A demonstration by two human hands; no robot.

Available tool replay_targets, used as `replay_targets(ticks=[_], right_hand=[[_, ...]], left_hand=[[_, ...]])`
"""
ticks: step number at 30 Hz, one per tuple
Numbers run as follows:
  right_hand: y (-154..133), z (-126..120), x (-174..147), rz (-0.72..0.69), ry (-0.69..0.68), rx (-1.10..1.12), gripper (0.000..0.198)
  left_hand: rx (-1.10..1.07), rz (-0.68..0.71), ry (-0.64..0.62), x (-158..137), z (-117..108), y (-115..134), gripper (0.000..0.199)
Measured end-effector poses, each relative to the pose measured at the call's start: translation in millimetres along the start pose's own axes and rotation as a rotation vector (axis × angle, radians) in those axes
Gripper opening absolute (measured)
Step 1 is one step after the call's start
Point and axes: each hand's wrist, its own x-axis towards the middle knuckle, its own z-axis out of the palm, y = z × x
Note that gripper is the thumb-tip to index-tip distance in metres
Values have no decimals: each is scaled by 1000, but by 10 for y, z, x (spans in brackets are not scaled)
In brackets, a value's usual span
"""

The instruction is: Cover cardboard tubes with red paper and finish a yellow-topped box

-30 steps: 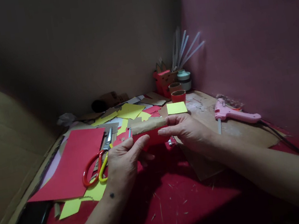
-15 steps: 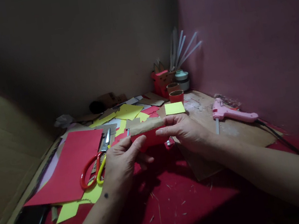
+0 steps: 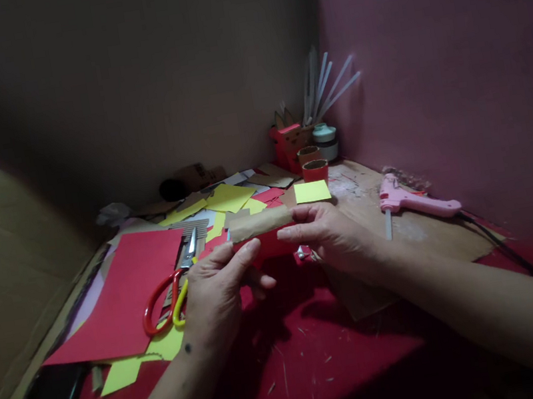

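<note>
Between my two hands is a piece of red paper with a tan cardboard strip (image 3: 260, 223) along its top. My left hand (image 3: 219, 284) pinches its left end between thumb and fingers. The right end is held by my right hand (image 3: 330, 233), thumb in front. Just left of my left hand lie scissors (image 3: 173, 298) with one red and one yellow handle, blades pointing away. A small red item with a shiny metal part (image 3: 302, 254) lies beneath my right fingers; I cannot make out its kind.
Red paper (image 3: 125, 296) and yellow scraps (image 3: 228, 197) cover the left and back. A yellow sticky-note pad (image 3: 312, 191) and red cardboard rings (image 3: 315, 170) stand behind my hands. On the right lies a pink glue gun (image 3: 415, 199) with its cord; white sticks (image 3: 329, 85) stand by the wall.
The cardboard strip has tilted slightly, showing a little more of its tan face. Both hands keep their hold and have barely moved.
</note>
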Motion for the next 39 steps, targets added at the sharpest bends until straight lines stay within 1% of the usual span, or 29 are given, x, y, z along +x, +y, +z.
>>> replay_targets(ticks=[3,5,8,11,15,20,24,27,30,34,36,39], right_hand=[[63,41,2,-103,1,-16,20],[97,60,7,-142,17,-30,18],[107,80,1,-136,27,-35,16],[77,95,-14,-120,0,-40,15],[51,64,-18,-146,-28,-65,17],[66,-51,12,-146,-41,-56,22],[52,-116,37,-165,-104,-44,21],[37,-131,37,-167,-138,-49,21],[41,-108,15,-145,-137,-68,21],[59,-21,-20,-113,-53,-152,21],[61,21,-26,-151,-14,-228,21],[54,49,-25,-217,10,-296,19]], left_hand=[[30,12,-27,-34,42,-23,24],[52,22,-36,-43,55,-41,23],[59,35,-23,-36,55,-50,22],[38,36,-32,-27,45,-28,20],[62,52,-20,-17,18,3,19],[61,73,-126,19,-57,8,27],[54,81,-186,33,-123,13,28],[49,98,-225,39,-143,2,33],[47,89,-188,39,-113,-22,28],[23,41,-66,23,-32,-43,27],[8,33,-21,15,-4,-44,25],[-45,34,4,14,15,-39,21]])
